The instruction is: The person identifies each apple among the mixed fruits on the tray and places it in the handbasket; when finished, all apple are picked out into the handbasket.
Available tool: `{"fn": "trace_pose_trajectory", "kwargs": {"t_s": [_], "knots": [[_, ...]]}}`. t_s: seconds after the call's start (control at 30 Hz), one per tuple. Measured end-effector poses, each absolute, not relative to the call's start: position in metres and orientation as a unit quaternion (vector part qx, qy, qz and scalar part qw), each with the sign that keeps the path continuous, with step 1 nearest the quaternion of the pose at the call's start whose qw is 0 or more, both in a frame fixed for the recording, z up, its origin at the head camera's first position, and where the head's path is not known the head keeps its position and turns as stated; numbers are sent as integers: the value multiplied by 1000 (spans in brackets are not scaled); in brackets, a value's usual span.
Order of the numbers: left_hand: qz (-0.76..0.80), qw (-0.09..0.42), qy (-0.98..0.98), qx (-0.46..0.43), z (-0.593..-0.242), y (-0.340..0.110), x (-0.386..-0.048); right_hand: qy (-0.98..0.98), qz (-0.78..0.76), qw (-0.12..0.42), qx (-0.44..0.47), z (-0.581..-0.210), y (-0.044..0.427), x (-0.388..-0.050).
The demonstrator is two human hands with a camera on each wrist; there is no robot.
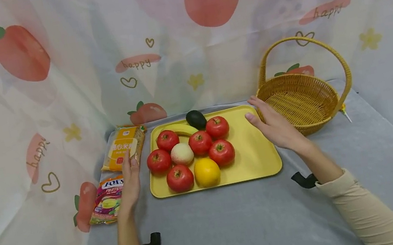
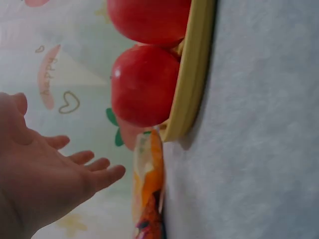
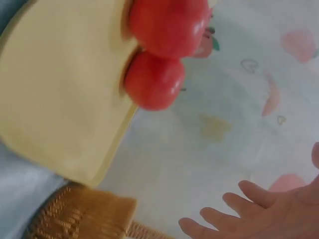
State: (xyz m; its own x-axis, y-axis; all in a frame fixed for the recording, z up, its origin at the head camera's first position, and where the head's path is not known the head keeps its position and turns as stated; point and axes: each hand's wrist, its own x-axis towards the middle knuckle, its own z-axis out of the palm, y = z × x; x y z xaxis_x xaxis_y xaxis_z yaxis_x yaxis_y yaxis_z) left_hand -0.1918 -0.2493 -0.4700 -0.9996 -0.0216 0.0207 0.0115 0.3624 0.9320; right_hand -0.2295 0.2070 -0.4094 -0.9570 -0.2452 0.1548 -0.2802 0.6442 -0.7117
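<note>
A yellow tray (image 1: 254, 151) bears several red apples (image 1: 180, 178), a pale round fruit (image 1: 182, 154), a yellow round fruit (image 1: 207, 172), a banana (image 1: 180, 129) and a dark avocado-like fruit (image 1: 196, 120). To the tray's left my left hand (image 1: 131, 186) is raised with fingers extended, holding nothing; its fingers also show spread in the left wrist view. My right hand (image 1: 276, 126) hovers by the tray's right edge, thumb and fingers apart and nothing between them. Close behind that hand stands a wicker basket (image 1: 299, 100) with a tall handle.
An orange grain packet (image 1: 118, 149) and a purple candy bag (image 1: 106, 204) lie left of the tray, partly behind the left hand. A small yellow-and-white item (image 1: 345, 113) pokes out beside the basket. A printed curtain (image 1: 180, 73) hangs behind the grey cloth-covered table (image 1: 231, 230).
</note>
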Motion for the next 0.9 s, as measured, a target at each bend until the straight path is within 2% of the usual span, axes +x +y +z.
{"fn": "trace_pose_trajectory", "kwargs": {"t_s": [0.27,0.43,0.9], "knots": [[-597,2,-802,19,-494,-251,-195,-871,472,9,135,-422,185,-230],[-678,-5,-733,50,-500,-250,-197,-850,514,-11,117,-427,180,-230],[-811,-31,-565,148,-512,-240,-198,-778,618,-99,45,-450,169,-235]]}}
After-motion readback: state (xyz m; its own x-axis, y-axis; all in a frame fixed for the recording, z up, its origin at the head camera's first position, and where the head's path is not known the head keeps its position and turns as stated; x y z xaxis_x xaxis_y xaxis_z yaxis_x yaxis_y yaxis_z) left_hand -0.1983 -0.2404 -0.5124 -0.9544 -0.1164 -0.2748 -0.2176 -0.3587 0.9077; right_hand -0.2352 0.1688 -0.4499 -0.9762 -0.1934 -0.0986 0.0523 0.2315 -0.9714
